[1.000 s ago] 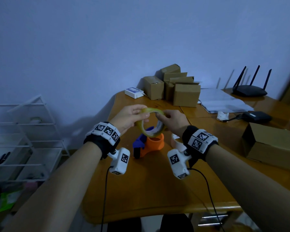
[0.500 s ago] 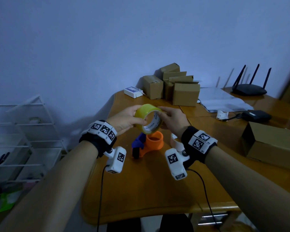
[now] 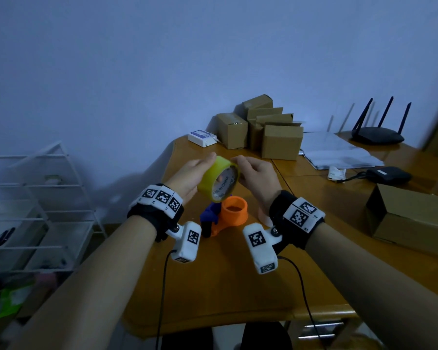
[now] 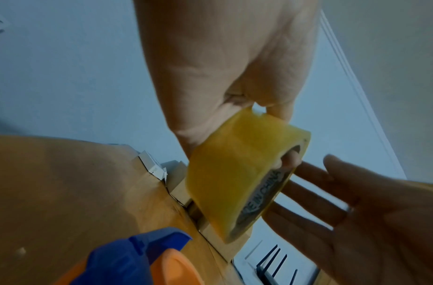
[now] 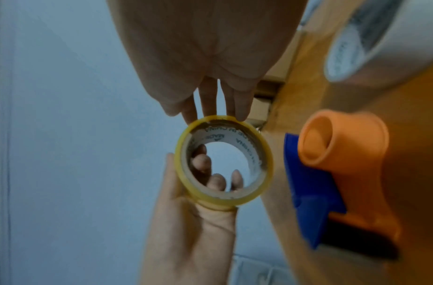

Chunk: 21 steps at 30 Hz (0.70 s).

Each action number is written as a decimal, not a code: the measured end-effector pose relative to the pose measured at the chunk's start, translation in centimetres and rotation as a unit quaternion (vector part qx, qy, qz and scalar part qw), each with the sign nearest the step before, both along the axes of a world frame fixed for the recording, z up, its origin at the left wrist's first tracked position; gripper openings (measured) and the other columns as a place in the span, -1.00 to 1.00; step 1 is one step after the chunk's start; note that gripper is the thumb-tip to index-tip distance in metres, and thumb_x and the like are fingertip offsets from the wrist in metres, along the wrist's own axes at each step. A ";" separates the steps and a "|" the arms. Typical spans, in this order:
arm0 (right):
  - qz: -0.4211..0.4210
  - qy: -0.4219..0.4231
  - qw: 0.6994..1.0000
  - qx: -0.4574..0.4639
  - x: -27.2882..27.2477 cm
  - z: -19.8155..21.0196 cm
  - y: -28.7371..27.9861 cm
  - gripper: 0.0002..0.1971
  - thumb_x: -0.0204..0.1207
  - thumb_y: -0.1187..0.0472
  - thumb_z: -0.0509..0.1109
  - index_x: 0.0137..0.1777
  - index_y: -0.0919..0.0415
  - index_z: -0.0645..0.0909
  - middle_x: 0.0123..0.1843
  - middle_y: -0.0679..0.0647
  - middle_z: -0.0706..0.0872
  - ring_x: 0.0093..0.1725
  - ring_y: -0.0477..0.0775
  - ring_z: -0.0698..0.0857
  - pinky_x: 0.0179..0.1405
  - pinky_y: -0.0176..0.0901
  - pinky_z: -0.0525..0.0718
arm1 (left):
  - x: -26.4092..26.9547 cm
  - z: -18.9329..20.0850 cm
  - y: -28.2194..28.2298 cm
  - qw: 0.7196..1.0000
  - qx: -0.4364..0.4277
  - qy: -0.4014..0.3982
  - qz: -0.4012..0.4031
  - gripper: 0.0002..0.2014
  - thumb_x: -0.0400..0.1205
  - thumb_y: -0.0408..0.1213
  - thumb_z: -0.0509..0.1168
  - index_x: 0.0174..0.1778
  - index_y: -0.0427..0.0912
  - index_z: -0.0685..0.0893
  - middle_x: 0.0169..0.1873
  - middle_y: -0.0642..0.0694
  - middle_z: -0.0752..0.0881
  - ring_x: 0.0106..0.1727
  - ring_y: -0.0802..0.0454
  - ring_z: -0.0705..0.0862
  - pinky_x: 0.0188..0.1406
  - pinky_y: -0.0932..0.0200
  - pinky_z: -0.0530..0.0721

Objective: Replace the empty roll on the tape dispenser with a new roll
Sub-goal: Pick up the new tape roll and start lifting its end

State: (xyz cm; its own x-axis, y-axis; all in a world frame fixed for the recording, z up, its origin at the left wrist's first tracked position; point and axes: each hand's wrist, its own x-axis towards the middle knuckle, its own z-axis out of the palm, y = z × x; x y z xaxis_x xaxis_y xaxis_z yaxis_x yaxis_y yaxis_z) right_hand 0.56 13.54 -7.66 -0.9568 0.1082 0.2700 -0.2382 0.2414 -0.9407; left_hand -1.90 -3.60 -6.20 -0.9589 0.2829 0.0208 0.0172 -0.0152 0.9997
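Tape rolls: two. One yellow roll (image 3: 216,180) is held in the air just above the dispenser; one white roll (image 5: 381,38) lies on the worktop just right of the dispenser, mostly hidden behind the right wrist in the head view.
Dispenser: one, an orange and blue tape dispenser (image 3: 226,214) standing on the worktop (image 3: 225,286), its orange hub bare, its opening facing up.
Left hand: the left hand (image 3: 187,176) grips the yellow roll, thumb on the outer band and fingers curled into the core.
Right hand: the right hand (image 3: 256,176) has its fingers nearly straight, the tips touching the rim of the yellow roll on the side away from the left hand.
Boxes: about five brown boxes (image 3: 263,128) cluster behind the dispenser at the far edge of the worktop, and one larger box (image 3: 410,218) sits well to its right.
Other things: one black router (image 3: 376,133) far right of the dispenser, one small white box (image 3: 201,137) behind it.
Right wrist view only: left fingertips (image 5: 203,162) show through the core, with print inside it.
Left wrist view only: the right hand's spread fingers (image 4: 315,192) behind the roll.
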 end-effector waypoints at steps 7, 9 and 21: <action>-0.002 -0.069 0.996 -0.063 -0.2 1.1 -0.2 -0.75 0.63 0.05 0.36 0.10 0.17 0.77 0.07 0.06 0.79 0.16 0.06 0.73 0.22 0.01 0.73 | 0.3 0.0 -0.5 0.999 0.028 -0.025 -0.030 -0.64 0.77 -0.23 0.19 0.37 -0.41 0.60 0.03 -0.28 0.81 -0.01 -0.06 0.80 -0.01 0.11 0.78; -0.026 -0.058 0.998 -0.016 -0.3 1.1 -0.2 -0.80 0.61 0.06 0.38 0.09 0.13 0.74 0.01 -0.02 0.76 0.08 0.03 0.71 0.15 -0.01 0.72 | 0.6 -0.1 -0.3 0.998 0.046 -0.025 -0.042 -0.66 0.77 -0.31 0.17 0.39 -0.44 0.55 0.15 -0.34 0.73 0.11 -0.13 0.74 0.17 0.01 0.70; -0.010 -0.131 0.991 -0.039 0.4 1.0 -0.9 -0.44 0.61 0.01 0.38 0.57 0.14 0.41 0.36 0.16 0.64 0.19 0.17 0.73 0.14 0.18 0.78 | 1.4 -0.5 0.5 0.996 0.040 -0.033 -0.075 -0.69 0.70 -0.53 0.19 0.38 -0.36 0.53 0.21 -0.32 0.72 0.18 -0.14 0.73 0.23 -0.05 0.70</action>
State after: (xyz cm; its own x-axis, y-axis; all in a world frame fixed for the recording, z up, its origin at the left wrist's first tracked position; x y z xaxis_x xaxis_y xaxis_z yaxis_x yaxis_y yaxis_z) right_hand 0.97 12.68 -6.61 -0.9904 0.1383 0.0022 0.0212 0.1676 -0.9856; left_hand -0.50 -3.06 -6.73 -0.9057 0.4236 -0.0127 -0.0568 -0.0916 0.9942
